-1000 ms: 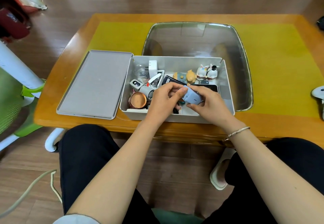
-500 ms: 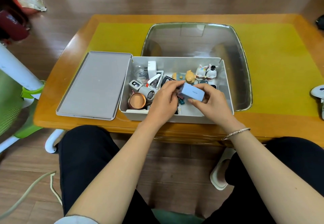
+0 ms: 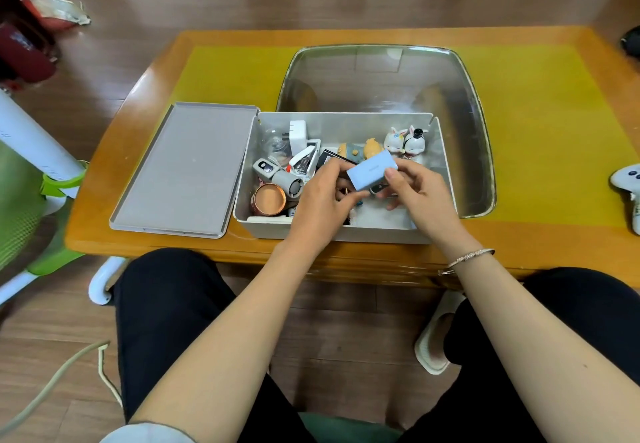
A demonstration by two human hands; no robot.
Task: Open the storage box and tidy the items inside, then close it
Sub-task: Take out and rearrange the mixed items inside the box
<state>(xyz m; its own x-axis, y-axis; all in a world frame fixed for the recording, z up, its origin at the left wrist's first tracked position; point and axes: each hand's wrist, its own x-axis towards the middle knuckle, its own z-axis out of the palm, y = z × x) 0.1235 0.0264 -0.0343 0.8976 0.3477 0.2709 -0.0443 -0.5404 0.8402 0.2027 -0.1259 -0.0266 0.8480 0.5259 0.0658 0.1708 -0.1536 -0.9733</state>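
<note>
Probably home: coffee table [image 3: 346,252], slippers [image 3: 434,338].

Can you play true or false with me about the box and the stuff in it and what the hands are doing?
1. The lid is on top of the storage box. False: it lies flat on the table, left of the open box.
2. Both hands hold the small light blue box. True: the left hand and right hand grip it above the storage box.
3. The two white rabbit figurines sit in the far right corner of the storage box. True.
4. The copper tin stands on the table outside the box. False: it sits inside, at the near left.
5. The right wrist is bare. False: it wears a bracelet.
</note>
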